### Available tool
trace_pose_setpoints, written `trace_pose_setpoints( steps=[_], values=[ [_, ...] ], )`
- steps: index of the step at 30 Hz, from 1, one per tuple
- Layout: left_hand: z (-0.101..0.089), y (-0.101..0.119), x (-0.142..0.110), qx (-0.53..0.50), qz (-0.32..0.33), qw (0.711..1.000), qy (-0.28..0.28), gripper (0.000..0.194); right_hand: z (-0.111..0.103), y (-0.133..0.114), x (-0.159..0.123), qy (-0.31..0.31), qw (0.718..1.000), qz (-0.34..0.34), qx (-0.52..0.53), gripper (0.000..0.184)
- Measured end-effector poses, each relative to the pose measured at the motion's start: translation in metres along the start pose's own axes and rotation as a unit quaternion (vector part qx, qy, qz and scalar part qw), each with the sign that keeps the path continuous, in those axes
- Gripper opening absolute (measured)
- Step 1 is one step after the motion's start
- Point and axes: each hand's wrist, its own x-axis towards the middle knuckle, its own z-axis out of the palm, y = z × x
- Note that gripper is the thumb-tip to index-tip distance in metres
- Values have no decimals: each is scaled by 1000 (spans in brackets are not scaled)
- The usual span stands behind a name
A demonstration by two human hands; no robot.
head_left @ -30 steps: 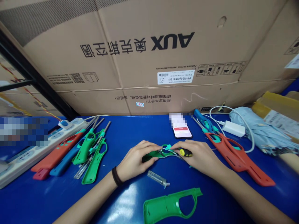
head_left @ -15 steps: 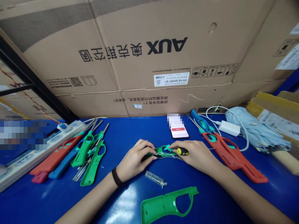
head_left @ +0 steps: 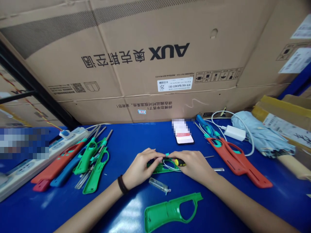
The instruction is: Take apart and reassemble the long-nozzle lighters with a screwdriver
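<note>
Between my hands, the green lighter shell half (head_left: 157,168) lies on the blue table with white wires (head_left: 171,167) across it. My left hand (head_left: 142,165) pinches a small dark part (head_left: 165,158) just above the shell. A teal piece (head_left: 167,154) sits at the fingertips of both hands. Tucked in my right hand (head_left: 195,165) is a screwdriver (head_left: 179,162) with a yellow and black handle; its thin shaft sticks out to the right. A metal tube end (head_left: 219,169) shows beyond that hand. Nearer me are a clear fuel tank (head_left: 159,185) and another green shell half (head_left: 165,215).
Left are red, blue and green lighters (head_left: 62,161) beside a white power strip (head_left: 21,171). Right lie red lighters (head_left: 228,158), a white charger (head_left: 234,133) and a folded umbrella (head_left: 262,132). A phone (head_left: 184,139) lies behind my hands, before a large carton (head_left: 136,84).
Both hands have drawn closer together, and the teal piece has moved left to their fingertips. My left fingers have come off the shell onto the dark part. The view has shifted slightly.
</note>
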Motion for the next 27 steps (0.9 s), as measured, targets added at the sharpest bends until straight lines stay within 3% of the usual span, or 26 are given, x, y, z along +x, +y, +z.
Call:
trace_pose_setpoints(
  steps=[3, 10, 13, 17, 27],
  values=[
    [2, -1, -2, -1, -2, 1000, 13, 19, 7, -1, 2, 7, 1000, 2, 13, 43],
    [0, -6, -9, 60, 82, 994, 36, 18, 6, 5, 2, 22, 999, 25, 15, 37],
    [-4, -4, -9, 67, 70, 994, 48, 9, -3, 9, 0, 28, 999, 4, 43, 32],
    [-7, -3, -9, 50, 54, 994, 81, 6, -15, 13, -1, -7, 996, -46, 82, 33],
    [-3, -1, -12, 12, 51, 992, 111, 6, -16, 13, -5, -30, 985, -53, 159, 36]
  ],
)
